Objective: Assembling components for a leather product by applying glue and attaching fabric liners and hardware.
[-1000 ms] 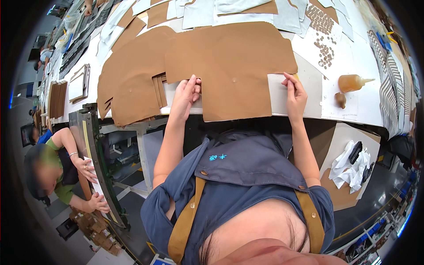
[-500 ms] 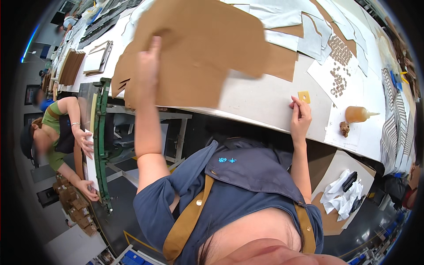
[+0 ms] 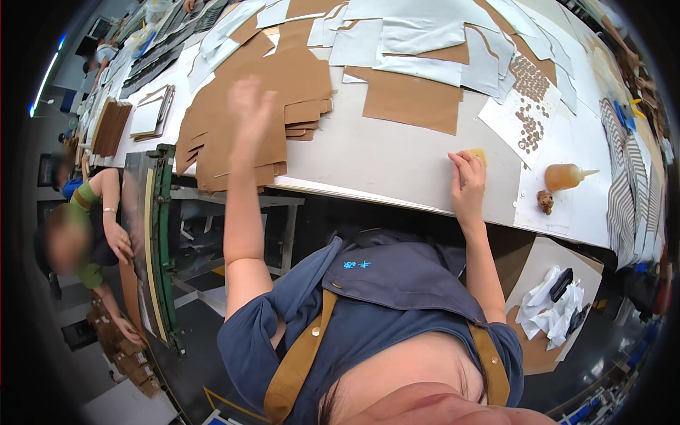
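My left hand (image 3: 251, 113), blurred by motion, hovers over the stack of cut brown sheets (image 3: 212, 134) at the table's left front. Its fingers are apart and hold nothing. Slits and notched edges show on these sheets. On the right, my right hand (image 3: 469, 180) rests at the grey tabletop (image 3: 397, 156) with its fingers curled together. Its fingertips partly cover a small yellow square piece (image 3: 479, 154); whether they grip it or anything else is hidden.
Pale blue cut pieces (image 3: 418, 35) lie over brown sheets at the back. Small brown discs (image 3: 531, 117) cover a white sheet, near an amber squeeze bottle (image 3: 562, 177) and a brown lump (image 3: 545, 201). At left, a co-worker (image 3: 106, 212) is beside a green-framed machine (image 3: 164, 241).
The large brown sheet that my left hand held up now lies on the left stack, let go. My right fingers cover more of the yellow piece. The co-worker's hands have shifted.
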Demonstrator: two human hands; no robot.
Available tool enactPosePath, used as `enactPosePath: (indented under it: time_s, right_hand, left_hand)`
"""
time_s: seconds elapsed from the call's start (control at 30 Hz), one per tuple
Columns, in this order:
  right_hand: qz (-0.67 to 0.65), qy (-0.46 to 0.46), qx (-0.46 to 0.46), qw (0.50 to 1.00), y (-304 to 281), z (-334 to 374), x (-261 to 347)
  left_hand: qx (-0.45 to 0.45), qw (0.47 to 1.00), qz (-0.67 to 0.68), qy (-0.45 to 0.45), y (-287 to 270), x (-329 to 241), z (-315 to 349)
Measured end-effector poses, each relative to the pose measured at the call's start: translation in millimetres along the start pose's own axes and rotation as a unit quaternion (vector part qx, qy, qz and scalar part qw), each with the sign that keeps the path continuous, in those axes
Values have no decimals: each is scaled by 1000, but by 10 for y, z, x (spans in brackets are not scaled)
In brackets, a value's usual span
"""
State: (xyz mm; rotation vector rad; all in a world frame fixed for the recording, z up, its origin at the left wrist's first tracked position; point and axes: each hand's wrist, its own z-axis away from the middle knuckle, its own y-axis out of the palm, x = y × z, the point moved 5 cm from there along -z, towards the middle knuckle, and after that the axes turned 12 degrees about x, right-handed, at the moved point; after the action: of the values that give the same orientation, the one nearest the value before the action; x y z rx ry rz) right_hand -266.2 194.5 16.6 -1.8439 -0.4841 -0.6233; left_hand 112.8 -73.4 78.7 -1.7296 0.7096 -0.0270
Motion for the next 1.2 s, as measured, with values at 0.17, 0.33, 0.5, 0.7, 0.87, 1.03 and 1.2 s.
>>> enactPosePath:
  time_s: [0.17,0.33,0.5,0.7,0.87,1.03,1.2]
  right_hand:
    - [123,22,-28,992,-107,-22,-37]
    - [107,75,-44,990,-96,164,-224]
    - [118,81,-36,989,-76,157,-195]
    - [111,88,-36,989,-122,146,-226]
    - [110,87,-35,989,-127,134,-192]
    - [93,92,-39,991,-155,137,-217]
    - [41,85,-60,994,-143,152,-259]
  left_hand:
    - [173,966,146,129,1098,-996,-159]
    - [138,955,227,129,1583,-1503,-862]
    - [96,984,126,75,2029,-1441,-1592]
    - [344,828,435,-82,2238,-1230,-2014]
    - [241,783,569,-70,1922,-1481,-2136]
    - [255,607,752,-10,1275,-2229,-1786]
    - [388,507,767,-59,940,-2247,-390]
